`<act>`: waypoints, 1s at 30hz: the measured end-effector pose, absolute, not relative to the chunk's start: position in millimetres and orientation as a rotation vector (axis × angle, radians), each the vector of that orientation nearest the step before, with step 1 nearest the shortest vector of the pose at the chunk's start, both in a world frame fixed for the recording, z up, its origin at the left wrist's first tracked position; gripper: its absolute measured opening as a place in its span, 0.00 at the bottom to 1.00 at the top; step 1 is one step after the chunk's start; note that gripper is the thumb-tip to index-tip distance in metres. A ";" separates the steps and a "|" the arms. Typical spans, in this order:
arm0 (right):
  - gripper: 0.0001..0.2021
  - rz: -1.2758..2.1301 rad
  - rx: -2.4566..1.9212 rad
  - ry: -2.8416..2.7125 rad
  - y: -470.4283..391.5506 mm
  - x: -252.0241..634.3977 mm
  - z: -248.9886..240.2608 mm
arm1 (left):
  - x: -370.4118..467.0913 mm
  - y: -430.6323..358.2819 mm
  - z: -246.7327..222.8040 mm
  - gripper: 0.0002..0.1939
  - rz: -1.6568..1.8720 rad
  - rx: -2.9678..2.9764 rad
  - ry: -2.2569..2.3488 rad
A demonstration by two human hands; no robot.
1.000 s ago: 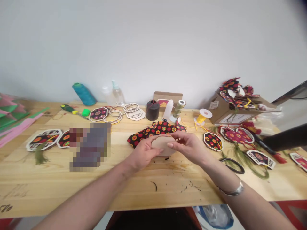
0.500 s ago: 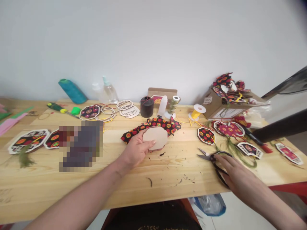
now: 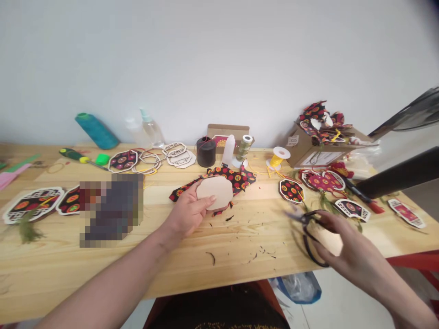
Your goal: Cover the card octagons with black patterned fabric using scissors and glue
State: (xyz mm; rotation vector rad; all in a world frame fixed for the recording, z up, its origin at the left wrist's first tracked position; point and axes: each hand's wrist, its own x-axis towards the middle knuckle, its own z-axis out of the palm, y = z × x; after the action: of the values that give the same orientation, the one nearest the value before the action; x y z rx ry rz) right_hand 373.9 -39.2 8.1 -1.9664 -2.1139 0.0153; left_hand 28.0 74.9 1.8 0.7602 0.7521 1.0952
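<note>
My left hand (image 3: 190, 208) is closed on a pale, flat wooden-looking piece (image 3: 215, 193) with rounded corners, thumb on its face. Behind and partly under that piece spreads a dark fabric scrap (image 3: 236, 178) with red and yellow round patterns. At the right, my right hand (image 3: 350, 249) grips black-handled scissors (image 3: 310, 240) by the loops, its fingers curled at them. Their blades point left and are blurred. An octagonal fabric-filled ornament (image 3: 291, 190) lies just beyond the blades. Dark thread-like trimmings (image 3: 262, 252) are scattered between my hands.
Along the wall stand a teal thread cone (image 3: 97, 131), a spray bottle (image 3: 152, 129), a black thread spool (image 3: 206, 152) and a yellow spool (image 3: 278, 157). A cardboard box (image 3: 310, 153) holds fabric pieces. A black post (image 3: 401, 171) slants in from the right. Ornaments (image 3: 34, 204) lie leftward.
My right hand has shifted from resting over the scissors to gripping their handles, and the blades have moved and tilted. My left hand still holds the pale piece. The view has shifted slightly.
</note>
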 end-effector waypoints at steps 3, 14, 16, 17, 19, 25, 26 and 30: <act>0.28 0.052 -2.242 -1.766 -34.0 383.2 9.8 | 28.0 75.2 1.7 0.26 1.086 0.735 0.753; 0.18 -0.311 -2.133 -2.001 -8.7 356.9 19.3 | 27.6 72.6 -1.7 0.23 1.007 0.714 0.729; 0.18 -0.095 -1.892 -1.946 11.0 321.7 36.2 | 28.6 71.7 -4.7 0.22 1.007 0.753 0.721; 0.18 0.142 -1.780 -1.948 23.1 302.1 43.2 | 28.9 71.1 -6.4 0.22 1.011 0.776 0.716; 0.20 0.601 -1.567 -1.909 48.0 264.0 50.3 | 29.0 70.0 -9.8 0.22 0.998 0.834 0.701; 0.11 1.253 -1.254 -1.741 88.6 213.1 22.7 | 25.8 70.6 -12.2 0.27 0.928 0.984 0.747; 0.11 1.282 -1.227 -1.671 90.5 215.8 17.4 | 25.0 71.8 -11.0 0.27 0.942 0.979 0.762; 0.11 1.270 -1.092 -1.325 98.2 241.2 11.4 | 21.3 78.8 -5.0 0.23 1.038 0.787 0.784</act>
State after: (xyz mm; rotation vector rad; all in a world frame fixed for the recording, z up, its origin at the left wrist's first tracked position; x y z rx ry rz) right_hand 241.2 98.2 11.4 -1.0918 -1.3249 1.2696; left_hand 21.3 78.8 -5.0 0.7872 0.7840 1.0381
